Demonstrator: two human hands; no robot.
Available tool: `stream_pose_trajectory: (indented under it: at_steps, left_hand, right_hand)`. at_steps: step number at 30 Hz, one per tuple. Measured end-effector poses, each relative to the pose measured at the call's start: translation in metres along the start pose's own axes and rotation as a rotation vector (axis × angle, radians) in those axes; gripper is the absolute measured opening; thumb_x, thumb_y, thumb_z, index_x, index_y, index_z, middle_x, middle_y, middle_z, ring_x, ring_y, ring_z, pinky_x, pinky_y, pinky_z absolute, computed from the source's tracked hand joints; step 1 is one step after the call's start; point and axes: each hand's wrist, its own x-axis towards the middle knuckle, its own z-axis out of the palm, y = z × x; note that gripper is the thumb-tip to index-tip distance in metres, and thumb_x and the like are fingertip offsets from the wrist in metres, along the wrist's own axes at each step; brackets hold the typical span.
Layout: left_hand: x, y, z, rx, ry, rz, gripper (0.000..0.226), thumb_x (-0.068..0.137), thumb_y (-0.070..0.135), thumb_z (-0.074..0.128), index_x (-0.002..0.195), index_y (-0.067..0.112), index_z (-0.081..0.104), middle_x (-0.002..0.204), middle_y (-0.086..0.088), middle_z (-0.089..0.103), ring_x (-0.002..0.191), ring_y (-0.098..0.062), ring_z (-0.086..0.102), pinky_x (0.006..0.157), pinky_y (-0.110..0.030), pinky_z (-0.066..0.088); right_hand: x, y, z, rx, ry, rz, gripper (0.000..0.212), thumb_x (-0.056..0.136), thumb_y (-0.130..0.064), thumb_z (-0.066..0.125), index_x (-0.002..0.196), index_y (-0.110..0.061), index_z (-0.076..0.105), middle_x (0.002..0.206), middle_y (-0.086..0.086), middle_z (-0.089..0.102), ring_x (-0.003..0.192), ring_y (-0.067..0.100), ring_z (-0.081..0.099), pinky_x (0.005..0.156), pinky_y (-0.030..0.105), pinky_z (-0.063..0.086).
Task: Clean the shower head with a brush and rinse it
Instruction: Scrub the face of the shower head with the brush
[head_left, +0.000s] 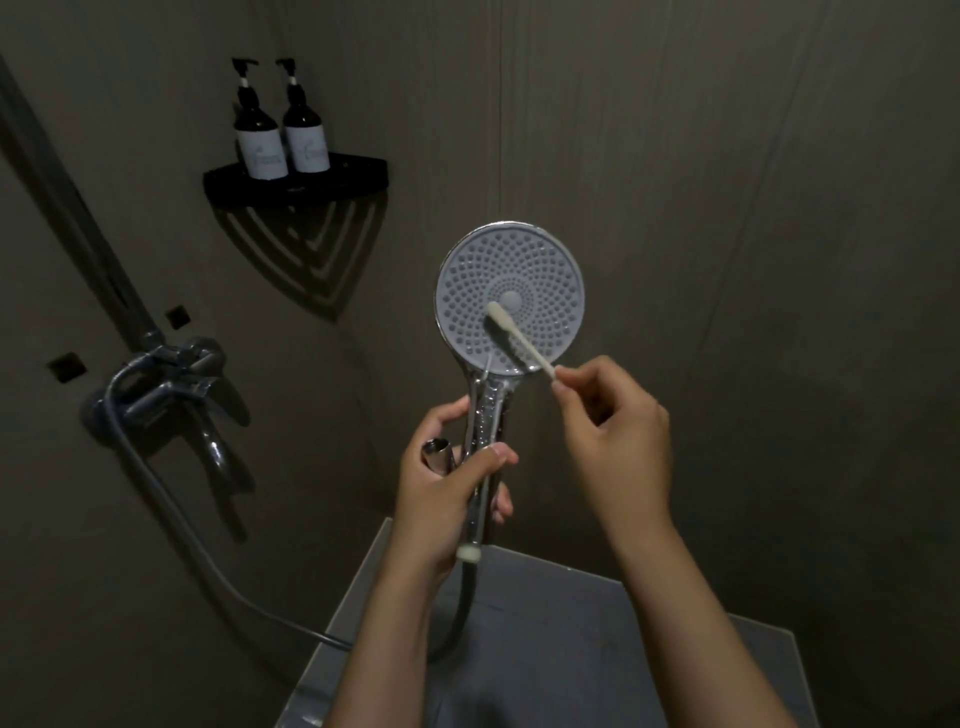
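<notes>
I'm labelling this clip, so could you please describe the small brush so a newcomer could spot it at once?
Start at the round grey shower head with the dotted face, held mid-picture by the left hand. Across its lower face slants the small cream-handled brush with dark bristles, pinched by the right hand. Unlike the cream-tipped tool along the chrome handle, it touches the nozzles.

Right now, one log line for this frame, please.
phase: scrubbing | left hand: grips shower head by handle | right hand: pinches brush, bristles on face | rinse: not yet
</notes>
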Motion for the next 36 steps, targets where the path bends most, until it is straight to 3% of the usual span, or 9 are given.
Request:
stream_pose_trajectory:
  at_steps: [6,10,15,21,25,28,36]
  left_hand:
    - [-0.003,0.001,-0.002,0.014,-0.003,0.006,0.045,0.079,-0.005,0.064,0.109,0.028,0.057,0.070,-0.015,0.067,0.039,-0.023,0.050,0.041,-0.026,0.043]
    - [-0.002,0.002,-0.001,0.017,-0.005,-0.001,0.047,0.079,-0.004,0.065,0.112,0.027,0.055,0.071,-0.015,0.067,0.040,-0.023,0.051,0.041,-0.026,0.044]
    - [-0.003,0.003,-0.001,0.047,-0.016,0.004,0.045,0.079,-0.004,0.066,0.108,0.030,0.057,0.073,-0.016,0.067,0.042,-0.024,0.051,0.043,-0.026,0.045]
    - [0.001,0.002,-0.002,0.041,0.024,0.014,0.047,0.078,-0.005,0.065,0.112,0.025,0.055,0.070,-0.015,0.067,0.039,-0.023,0.050,0.041,-0.026,0.044]
    - [0.002,0.003,-0.002,0.009,0.021,0.025,0.042,0.079,-0.003,0.065,0.107,0.026,0.056,0.073,-0.015,0.068,0.038,-0.023,0.050,0.041,-0.026,0.044]
    - [0.002,0.006,-0.001,-0.032,0.008,0.020,0.038,0.083,-0.002,0.061,0.113,0.019,0.053,0.076,-0.015,0.069,0.037,-0.023,0.051,0.041,-0.026,0.045]
    - [0.007,0.004,-0.004,-0.118,0.112,-0.003,0.043,0.085,-0.001,0.059,0.125,0.011,0.047,0.076,-0.014,0.070,0.038,-0.022,0.055,0.040,-0.024,0.046]
  right_hand:
    - [0.010,0.001,-0.007,0.032,0.127,0.016,0.008,0.088,-0.018,0.064,0.081,-0.023,0.062,0.073,-0.009,0.065,0.068,0.007,0.061,0.061,0.032,0.050]
    - [0.007,-0.005,0.000,0.006,0.017,0.008,0.010,0.087,-0.018,0.064,0.079,-0.025,0.062,0.072,-0.011,0.065,0.065,0.005,0.058,0.058,0.029,0.047]
    - [0.017,-0.011,-0.007,0.003,0.088,0.003,0.008,0.088,-0.018,0.064,0.081,-0.023,0.063,0.074,-0.009,0.066,0.066,0.003,0.059,0.058,0.025,0.046]
    - [0.008,-0.015,-0.001,-0.016,-0.028,0.024,0.008,0.087,-0.021,0.065,0.080,-0.025,0.063,0.074,-0.011,0.066,0.070,0.005,0.062,0.063,0.034,0.053]
    - [0.008,-0.020,-0.007,0.030,0.032,-0.006,0.006,0.089,-0.018,0.062,0.084,-0.020,0.061,0.069,-0.015,0.060,0.063,-0.003,0.055,0.057,0.019,0.044]
    - [0.004,-0.024,-0.011,0.071,-0.006,0.006,0.006,0.090,-0.017,0.061,0.085,-0.019,0.059,0.069,-0.016,0.058,0.064,-0.007,0.055,0.055,0.007,0.038]
    - [-0.005,-0.028,-0.015,0.220,-0.256,0.079,0.009,0.089,-0.012,0.063,0.080,-0.014,0.062,0.069,-0.007,0.061,0.066,-0.003,0.054,0.060,0.011,0.042]
